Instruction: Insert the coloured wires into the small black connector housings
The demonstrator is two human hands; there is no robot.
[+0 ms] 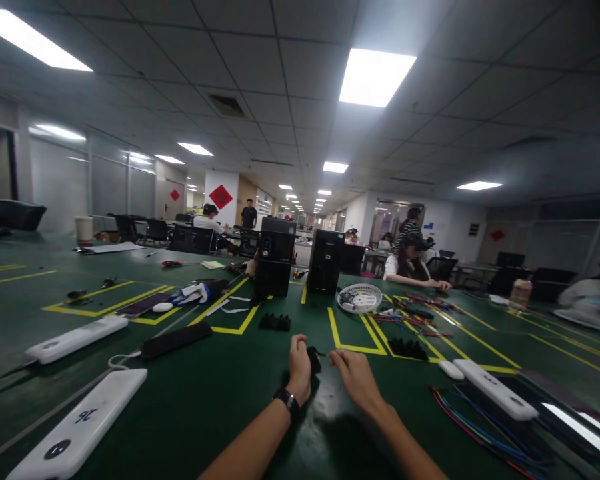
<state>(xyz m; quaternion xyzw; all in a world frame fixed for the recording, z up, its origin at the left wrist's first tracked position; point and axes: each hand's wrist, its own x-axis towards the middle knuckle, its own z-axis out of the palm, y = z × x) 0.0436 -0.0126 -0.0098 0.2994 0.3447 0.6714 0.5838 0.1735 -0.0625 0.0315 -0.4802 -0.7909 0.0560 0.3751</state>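
In the head view my left hand (299,370), with a dark watch (286,402) on its wrist, is closed around a small black part (314,360) above the green table (220,407). My right hand (357,379) is just to the right of it, fingers pinched together and pointing at that part. A thin dark end shows in the gap between the two hands; whether my right fingers hold it is too small to tell. Beyond my left hand lies a black knobbly block (275,322), and a similar black block (409,349) lies farther right.
Two black computer towers (275,257) stand at the middle back, beside a white round basket (359,298). Coloured wires (425,317) lie at right. White power banks (80,427) and a black pouch (177,340) lie at left. A person (411,263) sits across the table.
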